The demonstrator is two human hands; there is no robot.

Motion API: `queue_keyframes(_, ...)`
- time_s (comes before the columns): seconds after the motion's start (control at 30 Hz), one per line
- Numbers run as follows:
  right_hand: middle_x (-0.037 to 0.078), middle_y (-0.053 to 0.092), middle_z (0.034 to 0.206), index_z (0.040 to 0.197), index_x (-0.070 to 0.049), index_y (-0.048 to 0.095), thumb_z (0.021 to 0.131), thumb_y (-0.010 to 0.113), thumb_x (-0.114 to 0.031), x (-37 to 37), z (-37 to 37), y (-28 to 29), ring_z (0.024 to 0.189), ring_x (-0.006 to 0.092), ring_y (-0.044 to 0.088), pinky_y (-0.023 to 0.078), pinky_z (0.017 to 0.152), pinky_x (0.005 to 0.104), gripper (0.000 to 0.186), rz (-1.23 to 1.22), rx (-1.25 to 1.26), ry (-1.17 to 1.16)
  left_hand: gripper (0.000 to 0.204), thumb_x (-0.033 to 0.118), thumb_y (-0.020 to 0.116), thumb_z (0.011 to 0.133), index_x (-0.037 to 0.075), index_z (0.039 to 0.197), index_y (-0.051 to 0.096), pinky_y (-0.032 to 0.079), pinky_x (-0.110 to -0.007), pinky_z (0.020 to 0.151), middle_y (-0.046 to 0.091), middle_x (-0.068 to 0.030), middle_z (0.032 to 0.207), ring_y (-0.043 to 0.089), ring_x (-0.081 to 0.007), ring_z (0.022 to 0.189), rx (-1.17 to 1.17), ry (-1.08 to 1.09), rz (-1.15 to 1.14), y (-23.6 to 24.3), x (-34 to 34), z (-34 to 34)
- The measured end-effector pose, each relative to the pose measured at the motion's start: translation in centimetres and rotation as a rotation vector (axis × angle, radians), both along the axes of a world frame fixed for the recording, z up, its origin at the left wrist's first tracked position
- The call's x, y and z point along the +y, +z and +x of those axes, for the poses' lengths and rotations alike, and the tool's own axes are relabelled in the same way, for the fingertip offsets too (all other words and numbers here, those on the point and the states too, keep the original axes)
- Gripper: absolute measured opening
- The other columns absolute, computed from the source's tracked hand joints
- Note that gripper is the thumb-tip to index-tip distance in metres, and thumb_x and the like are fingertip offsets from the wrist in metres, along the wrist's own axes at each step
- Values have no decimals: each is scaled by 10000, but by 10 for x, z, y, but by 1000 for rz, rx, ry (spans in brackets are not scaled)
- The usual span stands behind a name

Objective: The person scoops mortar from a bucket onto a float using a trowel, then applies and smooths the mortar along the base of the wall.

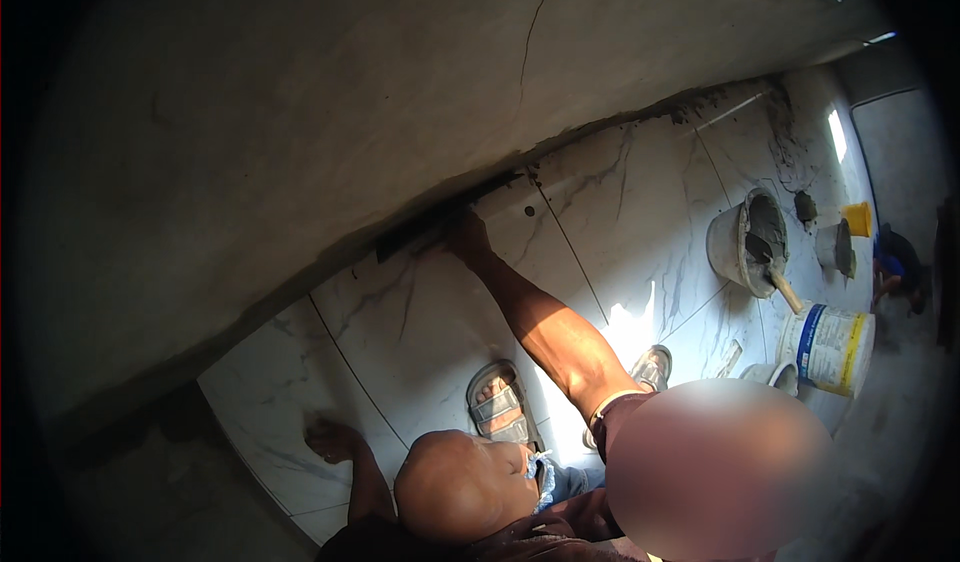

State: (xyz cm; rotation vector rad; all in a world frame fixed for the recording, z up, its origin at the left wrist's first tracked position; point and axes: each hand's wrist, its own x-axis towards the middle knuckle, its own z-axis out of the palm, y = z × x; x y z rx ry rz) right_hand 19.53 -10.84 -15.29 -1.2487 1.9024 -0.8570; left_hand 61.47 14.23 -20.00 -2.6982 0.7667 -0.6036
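Observation:
My right hand [466, 238] reaches across to the foot of the wall. It touches or nearly touches a long dark strip [400, 239] lying along the wall's base; whether this is a piece or a gap I cannot tell. Deep shade hides those fingers. Under both hands runs a floor of white marble-patterned tiles [380, 337]. My left hand [331, 438] rests on a tile at the lower left, fingers apart and loosely bent, with nothing seen in it. A small dark round spot [529, 211] marks the tile right of my right hand.
A grey bucket [727, 247] of wet mortar with a wooden-handled tool [786, 290] stands to the right. Beyond it are a smaller grey pail [832, 247], a yellow container [857, 219] and a white tub [828, 349]. A cracked plaster wall [350, 92] rises ahead. My sandalled foot [497, 402] is between my hands.

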Motion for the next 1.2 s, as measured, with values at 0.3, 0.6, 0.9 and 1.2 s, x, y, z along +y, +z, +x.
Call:
queue_keyframes(0.3,221,628,963,1067,15,541,798,517,-26,36,40,72,934,398,605,503,782,445,273,-447,-23,-46,464,513,412,931,202,1270,470,453,-404,826,499,0,1241,556,-189,1061,11,59,-23,17,-2,21)
queue_keyframes(0.6,213,626,992,1111,-1,544,834,545,-186,13,37,6,944,363,615,500,820,417,333,-109,-10,-16,453,514,408,933,199,1247,487,451,-435,826,493,2,1250,531,-179,1103,53,17,-29,9,-5,2)
queue_keyframes(0.9,268,612,878,966,26,562,771,512,-26,37,72,88,907,439,587,492,766,462,208,-358,4,107,449,508,418,932,189,1238,495,454,-422,808,493,1,1253,534,-181,1088,39,71,20,17,-3,19)
queue_keyframes(1.2,223,600,1044,1149,-13,529,781,549,-93,39,47,8,991,398,570,475,840,449,377,-115,66,-33,485,525,421,925,179,1259,480,451,-404,796,490,0,1260,529,-182,1089,56,63,41,13,-4,10)
